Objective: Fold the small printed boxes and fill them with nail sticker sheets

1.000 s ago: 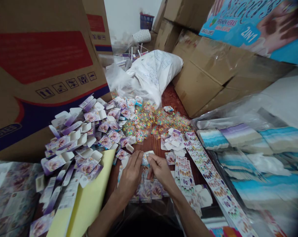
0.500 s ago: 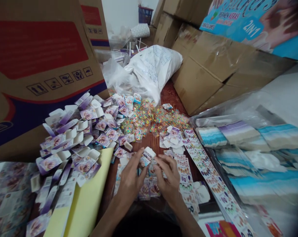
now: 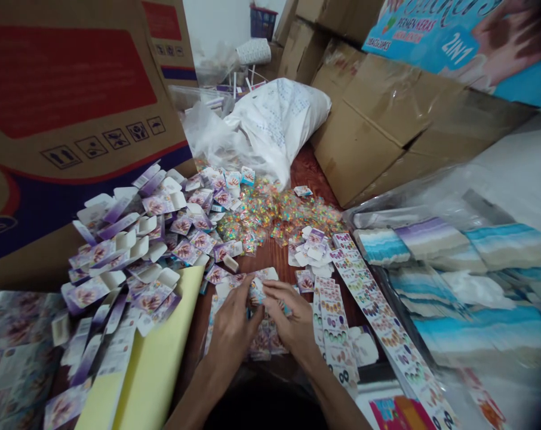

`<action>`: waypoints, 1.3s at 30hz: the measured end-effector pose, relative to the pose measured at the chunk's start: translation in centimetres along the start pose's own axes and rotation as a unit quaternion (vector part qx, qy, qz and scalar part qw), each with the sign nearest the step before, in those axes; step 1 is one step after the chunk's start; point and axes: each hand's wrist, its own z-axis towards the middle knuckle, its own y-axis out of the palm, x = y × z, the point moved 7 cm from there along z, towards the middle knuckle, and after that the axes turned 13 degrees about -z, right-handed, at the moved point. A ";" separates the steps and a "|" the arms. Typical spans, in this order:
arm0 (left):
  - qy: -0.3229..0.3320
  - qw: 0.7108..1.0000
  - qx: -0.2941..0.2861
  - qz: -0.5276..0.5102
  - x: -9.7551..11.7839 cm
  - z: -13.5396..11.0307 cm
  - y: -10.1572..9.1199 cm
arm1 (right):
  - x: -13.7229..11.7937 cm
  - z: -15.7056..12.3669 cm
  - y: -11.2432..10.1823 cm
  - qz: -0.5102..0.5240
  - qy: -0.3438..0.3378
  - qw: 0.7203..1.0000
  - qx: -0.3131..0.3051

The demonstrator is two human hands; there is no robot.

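Note:
Between my two hands is a small printed carton (image 3: 257,291), light blue and white at its visible face. My left hand (image 3: 235,315) grips its left side, fingers bent around the edge. My right hand (image 3: 292,316) has its fingertips pressed on the right side, partly covering it. Flat printed cards (image 3: 262,341) in purple lie on the table just below the carton. Strips of nail stickers (image 3: 333,319) lie right of my right hand. A heap of small purple-and-white cartons (image 3: 151,239), many with flaps up, is left of my left hand.
Small clear packets of coloured candy (image 3: 274,212) spread behind my hands, before a white sack (image 3: 282,113). Large brown boxes (image 3: 369,113) stand right, another printed box (image 3: 73,77) left. A yellow sheet (image 3: 163,352) lies left; plastic-wrapped stacks of blue cards (image 3: 485,328) lie right.
My right hand has moved left and closed in on the small carton. The carton's raised white end is less visible, now partly behind my fingers. The view has shifted slightly.

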 end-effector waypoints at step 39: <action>0.083 0.987 -0.138 0.022 -1.1 0.2 2.4 | 10.9 3.0 -3.1 0.024 0.170 0.981 -0.087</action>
